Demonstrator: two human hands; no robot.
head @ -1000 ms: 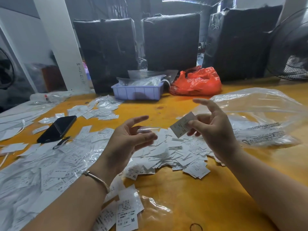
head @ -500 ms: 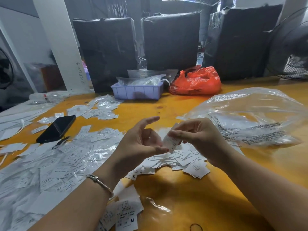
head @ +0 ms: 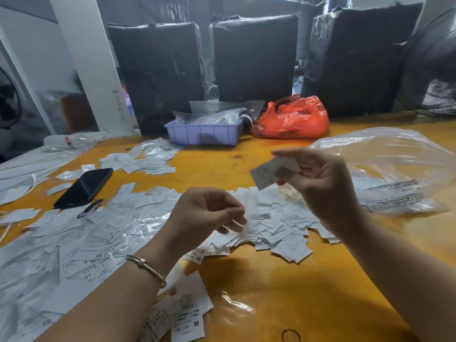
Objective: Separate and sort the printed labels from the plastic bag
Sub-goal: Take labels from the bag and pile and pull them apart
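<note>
My right hand is raised over the yellow table and pinches one printed label by its edge. Lower and to the left, my left hand has curled fingers that pinch a blurred, pale translucent piece, which looks like a small clear sleeve. Under both hands lies a heap of loose white labels. A big clear plastic bag with printing on it lies at the right, behind my right hand. Labels marked M lie near the front edge.
A wide spread of labels and clear sleeves covers the table's left side, with a black phone on it. A purple tray and a red bag stand at the back, before black-wrapped boxes. A fan stands far right.
Half a second ago both hands met over the heap on one label. Now they have parted: the right hand has risen with the label and the left has dropped slightly.
</note>
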